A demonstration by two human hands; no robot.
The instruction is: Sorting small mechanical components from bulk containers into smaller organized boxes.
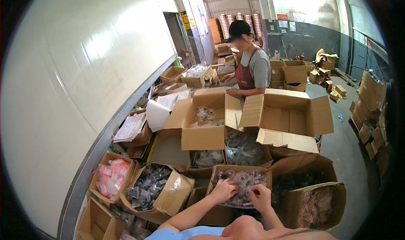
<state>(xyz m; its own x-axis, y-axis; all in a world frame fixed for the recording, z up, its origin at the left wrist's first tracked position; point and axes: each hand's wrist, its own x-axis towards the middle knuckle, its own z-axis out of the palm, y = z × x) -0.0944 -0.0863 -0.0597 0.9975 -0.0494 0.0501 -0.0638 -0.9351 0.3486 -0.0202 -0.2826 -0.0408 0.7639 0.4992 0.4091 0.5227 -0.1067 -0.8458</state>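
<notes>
Both my hands are over a cardboard box [215,171] filled with small clear plastic bags [247,178]. My left hand [225,191] lies at the left side of the pile, its fingers curled down among the bags. On the right side, my right hand [260,196] is closed in a pinch, thumb and fingertips together. What either hand holds is too small to make out. Dark-filled bags [149,187] fill the box to the left, and a box beside my right forearm contains brownish bags [314,206].
Beyond are two larger open boxes, one with a few clear bags [205,113], the other a wide carton [287,117]. Pink bags [113,174] fill a box at far left. Papers [131,127] lie along the white wall. A person in a red apron [246,73] stands across the boxes.
</notes>
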